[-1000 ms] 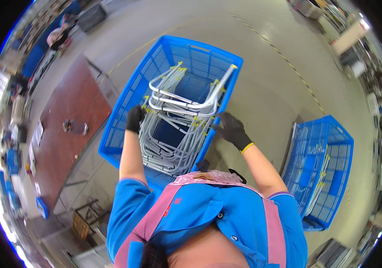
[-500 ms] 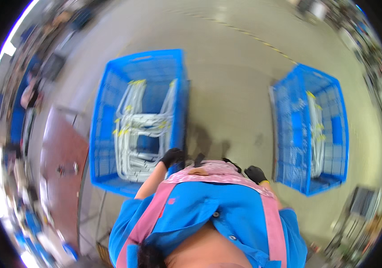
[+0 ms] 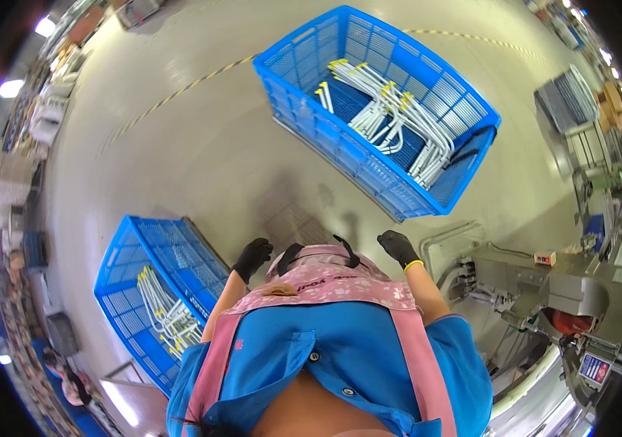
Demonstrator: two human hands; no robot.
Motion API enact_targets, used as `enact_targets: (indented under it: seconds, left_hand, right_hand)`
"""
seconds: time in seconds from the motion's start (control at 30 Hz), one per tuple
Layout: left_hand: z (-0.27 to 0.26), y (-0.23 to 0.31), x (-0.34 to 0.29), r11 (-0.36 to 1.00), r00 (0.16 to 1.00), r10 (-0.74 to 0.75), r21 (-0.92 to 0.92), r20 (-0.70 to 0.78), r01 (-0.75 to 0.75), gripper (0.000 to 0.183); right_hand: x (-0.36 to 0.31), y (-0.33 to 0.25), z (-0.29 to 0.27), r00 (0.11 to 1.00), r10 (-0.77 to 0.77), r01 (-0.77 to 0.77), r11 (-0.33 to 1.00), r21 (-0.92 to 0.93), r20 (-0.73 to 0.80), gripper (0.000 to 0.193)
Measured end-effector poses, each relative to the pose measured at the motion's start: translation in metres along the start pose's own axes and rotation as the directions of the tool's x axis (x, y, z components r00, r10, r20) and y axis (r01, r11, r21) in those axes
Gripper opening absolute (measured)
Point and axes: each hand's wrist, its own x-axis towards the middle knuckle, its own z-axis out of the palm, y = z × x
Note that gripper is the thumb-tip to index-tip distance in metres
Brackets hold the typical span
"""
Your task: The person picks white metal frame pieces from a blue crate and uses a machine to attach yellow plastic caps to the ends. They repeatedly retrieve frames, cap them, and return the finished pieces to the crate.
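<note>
My left hand (image 3: 254, 257), in a black glove, hangs loosely curled beside my pink apron (image 3: 323, 282) with nothing visible in it. Close to it stands a blue plastic crate (image 3: 167, 255) with bent white tubes (image 3: 168, 306) inside, some with yellow ends. On the other side hangs my right hand (image 3: 398, 248), also black-gloved, with a yellow cuff at the wrist. Its fingers are curled too, and no object shows in them. Ahead of it, apart from the hand, is a larger blue crate (image 3: 354, 167) holding several white tubes (image 3: 398, 109) with yellow tips.
A metal machine (image 3: 536, 280) stands close on my right, with bent white tubing (image 3: 448, 237) beside it. Farther right is a trolley of grey panels (image 3: 569, 102). A yellow-and-black floor line (image 3: 180, 91) crosses the far floor. A person (image 3: 74, 386) is at the far left.
My view has turned left to right: the crate that was on my right now lies ahead, and another is at my left. My left hand has come away from a crate's edge. The machine has come into view.
</note>
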Motion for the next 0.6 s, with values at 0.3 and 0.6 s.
enact_targets:
  seconds: [0.3,0.6]
  left_hand:
    - [0.092,0.133,0.164,0.825,0.938,-0.059,0.546,0.342,-0.147,0.037]
    - [0.241,0.230,0.352,0.732,0.817,-0.103,0.599,0.567,-0.324,0.034]
  right_hand:
    - [0.020,0.057,-0.039,0.874,0.290,-0.181,0.939,0.293,-0.390,0.046]
    - [0.069,0.127,-0.149,0.554,0.741,-0.704,0.660,0.262,-0.379,0.074]
